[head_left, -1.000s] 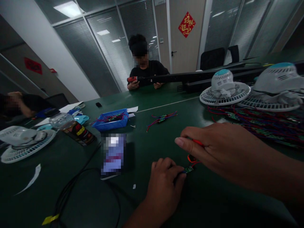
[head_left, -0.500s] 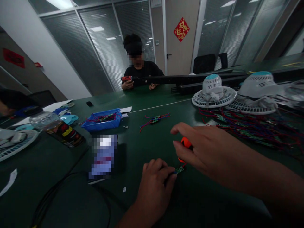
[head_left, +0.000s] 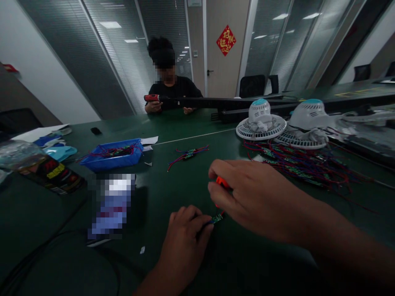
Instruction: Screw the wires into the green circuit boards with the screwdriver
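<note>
Left hand (head_left: 185, 238) is knuckles-up on the green worktop (head_left: 191, 127), pinching down a tiny green circuit board (head_left: 217, 218) that pokes out past its fingertips at about 2 o'clock from the knuckles. So that grip is closed on the board, which lies flat on the worktop near the bottom centre of the view.

Right hand (head_left: 256, 197) comes in from 4 o'clock and hovers just above and beside the board. Its fingers are curled round an orange-red tool handle (head_left: 221, 181); only a bit of the handle shows between thumb and forefinger, and I can't make out the tip.

Other stuff around: a loose wired board (head_left: 187, 154) sits at 12 o'clock from the hands, well apart. A blue tray (head_left: 111, 158) with more red wires is at 10 o'clock. A big tangle of red-and-blue wire harnesses (head_left: 305, 169) sits at 2 o'clock, right in front of two white fan units (head_left: 261, 121) lying face down. A blurred-out phone (head_left: 111, 205) lies just left of the left hand. Across the worktop a co-worker (head_left: 169, 88) holds a red-handled tool.
</note>
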`<state>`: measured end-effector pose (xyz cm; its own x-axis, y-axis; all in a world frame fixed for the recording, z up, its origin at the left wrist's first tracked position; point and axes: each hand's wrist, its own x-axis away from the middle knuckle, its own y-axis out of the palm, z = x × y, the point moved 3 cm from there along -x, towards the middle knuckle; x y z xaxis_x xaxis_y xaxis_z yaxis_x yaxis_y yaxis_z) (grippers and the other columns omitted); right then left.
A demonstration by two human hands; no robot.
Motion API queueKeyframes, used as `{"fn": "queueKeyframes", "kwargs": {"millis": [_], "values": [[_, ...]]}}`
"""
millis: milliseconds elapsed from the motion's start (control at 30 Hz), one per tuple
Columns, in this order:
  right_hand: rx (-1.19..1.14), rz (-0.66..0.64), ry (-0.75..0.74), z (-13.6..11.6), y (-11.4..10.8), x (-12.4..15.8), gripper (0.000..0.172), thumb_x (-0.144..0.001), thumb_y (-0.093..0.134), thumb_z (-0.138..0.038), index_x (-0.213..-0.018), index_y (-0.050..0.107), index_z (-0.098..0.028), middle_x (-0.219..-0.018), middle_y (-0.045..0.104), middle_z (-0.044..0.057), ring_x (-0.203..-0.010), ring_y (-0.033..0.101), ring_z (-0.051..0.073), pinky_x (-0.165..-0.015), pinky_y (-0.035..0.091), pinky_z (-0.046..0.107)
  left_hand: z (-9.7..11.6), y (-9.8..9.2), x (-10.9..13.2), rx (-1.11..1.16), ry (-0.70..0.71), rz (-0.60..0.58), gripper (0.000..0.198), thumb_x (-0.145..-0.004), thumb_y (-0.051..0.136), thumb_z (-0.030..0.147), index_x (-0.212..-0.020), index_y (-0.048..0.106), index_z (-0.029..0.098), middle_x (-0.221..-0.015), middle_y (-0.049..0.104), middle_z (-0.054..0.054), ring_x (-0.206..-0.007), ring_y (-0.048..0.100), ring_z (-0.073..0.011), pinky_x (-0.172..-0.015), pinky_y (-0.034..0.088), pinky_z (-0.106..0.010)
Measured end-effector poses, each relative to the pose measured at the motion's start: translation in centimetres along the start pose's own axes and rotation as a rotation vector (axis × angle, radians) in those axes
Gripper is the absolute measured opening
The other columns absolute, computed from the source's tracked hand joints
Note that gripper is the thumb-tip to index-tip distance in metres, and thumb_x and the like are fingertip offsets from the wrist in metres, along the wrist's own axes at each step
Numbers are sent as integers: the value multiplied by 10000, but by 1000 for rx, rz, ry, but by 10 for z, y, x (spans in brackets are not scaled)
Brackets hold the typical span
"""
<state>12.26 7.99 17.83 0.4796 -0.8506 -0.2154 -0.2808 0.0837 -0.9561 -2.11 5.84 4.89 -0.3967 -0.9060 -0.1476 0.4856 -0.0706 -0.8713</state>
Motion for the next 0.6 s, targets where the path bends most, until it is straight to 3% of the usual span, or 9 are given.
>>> {"fn": "queueKeyframes", "kwargs": {"millis": [167, 600], "values": [[62, 54, 30, 1, 0, 0, 414, -923, 313, -552, -769, 553, -252, -557, 514, -31, -486, 381, 129, -496, 162, 279, 0, 0, -1, -17, 9, 0, 185, -869, 590, 158, -978, 699, 260, -945, 633, -31, -876, 550, -238, -739, 396, -404], [76, 16, 27, 1, 3, -2, 163, -898, 454, -344, -858, 566, -232, -616, 576, -13, -530, 457, 150, -512, 197, 283, 0, 0, -1, -6, -4, 4, 184, -868, 587, 174, -982, 703, 259, -884, 627, -24, -845, 558, -233, -723, 404, -403]]}}
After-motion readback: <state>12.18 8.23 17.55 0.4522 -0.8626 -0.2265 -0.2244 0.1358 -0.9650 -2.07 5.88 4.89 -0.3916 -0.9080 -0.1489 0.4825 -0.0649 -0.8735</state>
